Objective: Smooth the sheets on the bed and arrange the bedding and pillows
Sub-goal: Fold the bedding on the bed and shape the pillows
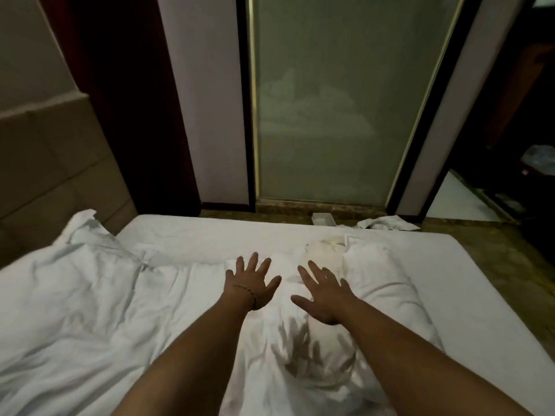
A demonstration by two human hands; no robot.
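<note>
A white bed (210, 229) fills the lower half of the head view. A rumpled white duvet (75, 310) covers its left and middle. Two white pillows lie on the right: one (387, 283) further off, one (303, 349) nearer, under my arms. My left hand (250, 282), a bead bracelet on its wrist, hovers over the bedding with fingers spread. My right hand (324, 292) is also spread, palm down, just above the pillows. Both hands hold nothing and cast shadows on the nearer pillow.
A padded beige headboard (51, 175) stands at the left. Beyond the bed are a frosted glass panel (336, 100) and dark door frames. On the floor past the far edge lie a small white box (323, 219) and a crumpled white cloth (387, 224).
</note>
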